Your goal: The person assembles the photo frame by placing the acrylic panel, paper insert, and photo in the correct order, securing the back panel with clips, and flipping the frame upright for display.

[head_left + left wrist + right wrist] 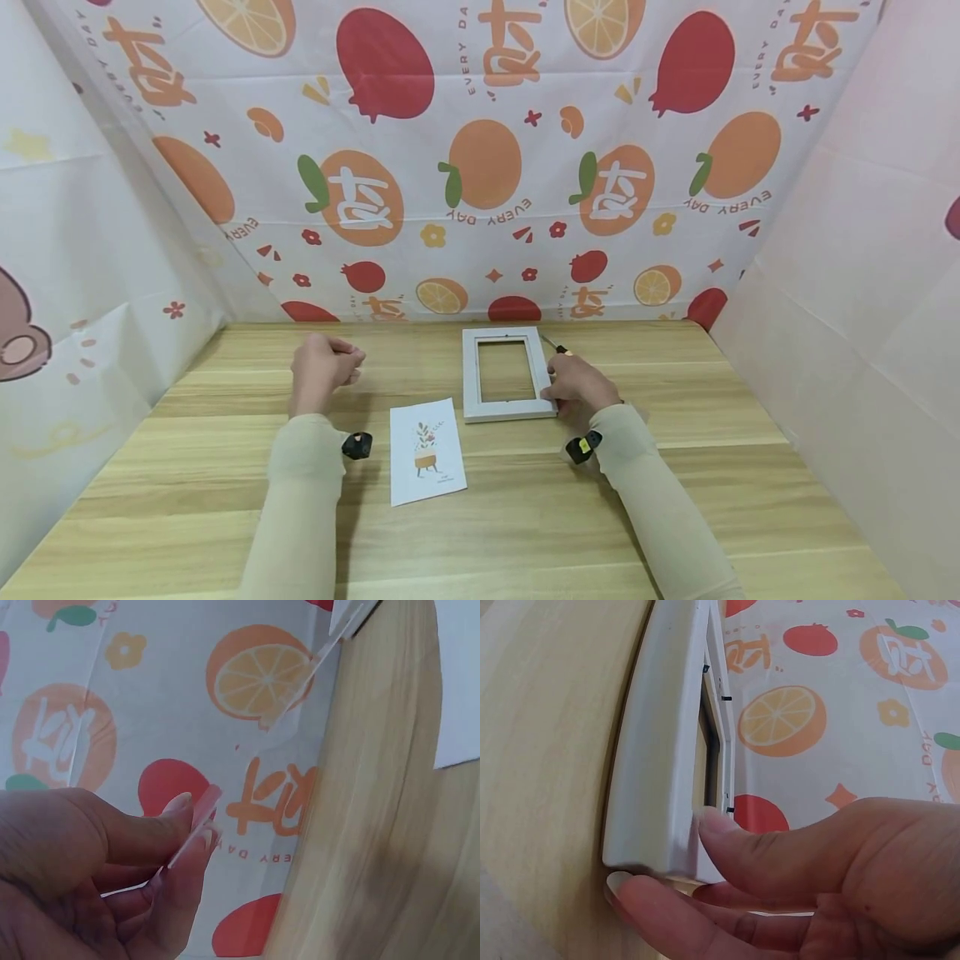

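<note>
A thin clear sheet (300,686) is pinched by its edge between thumb and fingers of the left hand (322,371) (112,862), raised at the left of the table; its outline is hard to make out in the head view. The right hand (581,385) (802,881) grips the lower right corner of a white rectangular frame (471,375) (649,750), thumb on its face and fingers at its outer edge. Bare wood shows through the frame's opening. Between the hands lies a white card (427,475) with a plant picture, its top edge left of the frame's bottom.
A slim tool (561,350) with a metal shaft and dark handle lies behind the right hand, partly hidden. Fruit-print cloth (483,162) hangs along the back edge of the wooden table (525,533), and pale cloth hangs on both sides.
</note>
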A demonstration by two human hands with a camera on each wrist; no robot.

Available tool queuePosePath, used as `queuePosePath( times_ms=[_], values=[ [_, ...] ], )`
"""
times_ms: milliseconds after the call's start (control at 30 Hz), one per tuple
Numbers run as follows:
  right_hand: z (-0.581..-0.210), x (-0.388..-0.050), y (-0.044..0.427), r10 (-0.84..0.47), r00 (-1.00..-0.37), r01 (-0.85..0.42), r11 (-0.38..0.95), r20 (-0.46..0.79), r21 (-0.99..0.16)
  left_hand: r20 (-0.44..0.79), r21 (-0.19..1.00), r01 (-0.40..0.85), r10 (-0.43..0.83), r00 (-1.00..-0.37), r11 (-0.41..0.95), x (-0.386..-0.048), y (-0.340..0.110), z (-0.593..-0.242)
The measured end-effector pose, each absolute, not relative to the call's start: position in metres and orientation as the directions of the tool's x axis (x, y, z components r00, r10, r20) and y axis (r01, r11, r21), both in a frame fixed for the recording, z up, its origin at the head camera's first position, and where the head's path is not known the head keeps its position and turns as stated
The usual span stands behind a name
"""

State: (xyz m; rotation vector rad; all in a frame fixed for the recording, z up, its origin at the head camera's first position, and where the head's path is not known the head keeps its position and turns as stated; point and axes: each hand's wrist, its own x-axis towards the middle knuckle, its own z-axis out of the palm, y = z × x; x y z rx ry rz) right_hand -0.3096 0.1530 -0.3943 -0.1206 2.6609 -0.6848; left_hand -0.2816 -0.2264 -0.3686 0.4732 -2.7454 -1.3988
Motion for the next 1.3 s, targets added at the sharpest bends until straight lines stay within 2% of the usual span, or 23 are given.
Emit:
queuePosePath(
  times_ms=[367, 767, 1300],
  values=[
    [-0.395, -0.312, 0.155, -0.194, -0.921, -0.001, 0.867, -0.338, -0.497, -0.135, 0.815, -0.236, -0.223, -0.965, 0.530, -0.284, -0.217, -0.370],
    [-0.395, -0.311, 0.155, -0.208, -0.929, -0.044, 0.884, -0.306, -0.466, -0.165, 0.841, -0.213, -0.139, -0.977, 0.498, -0.287, -0.199, -0.367],
    [-0.395, -0.311, 0.153, -0.209, -0.933, -0.055, 0.887, -0.293, -0.459, -0.155, 0.830, -0.138, -0.015, -0.988, 0.540, -0.296, -0.166, -0.370]
  ],
)
